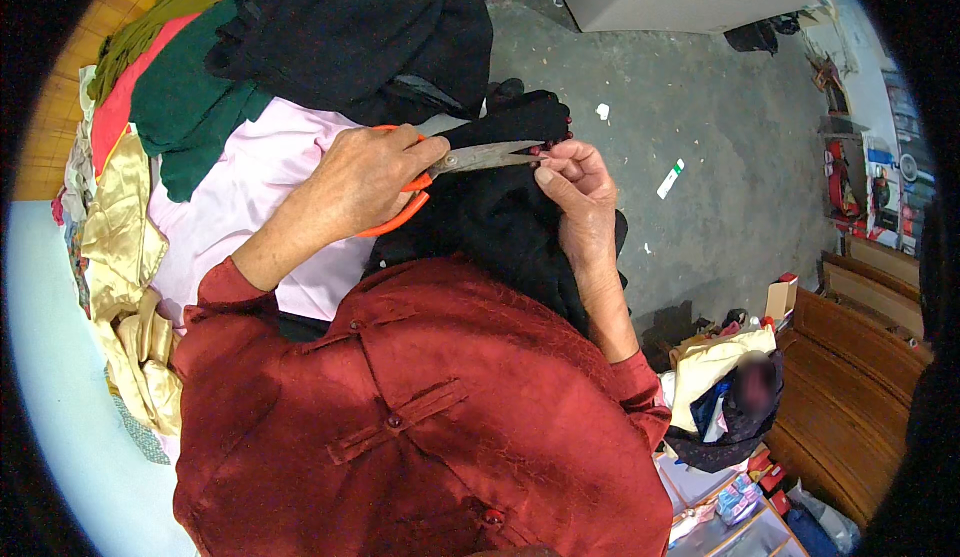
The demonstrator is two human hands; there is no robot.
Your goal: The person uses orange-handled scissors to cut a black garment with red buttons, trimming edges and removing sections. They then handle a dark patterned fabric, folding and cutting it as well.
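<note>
My left hand [367, 174] grips a pair of scissors [450, 163] by the orange handles. The metal blades are slightly parted and point right, towards my other hand. My right hand [581, 197] has its thumb and fingers pinched at the beaded edge of a black cloth [480, 212], right at the blade tips. Whether a thread is also between those fingertips is too small to tell. Small dark red beads [535, 150] sit along that edge. The black cloth lies across my lap, over the front of my red shirt [420, 407].
A larger black cloth [360, 31], a dark green cloth [180, 114], a pale pink cloth [225, 189] and a gold satin cloth [116, 234] pile up at left. Scraps lie on the grey floor [712, 144]. A stuffed bag [720, 437] stands beside a wooden cabinet [840, 392] at lower right.
</note>
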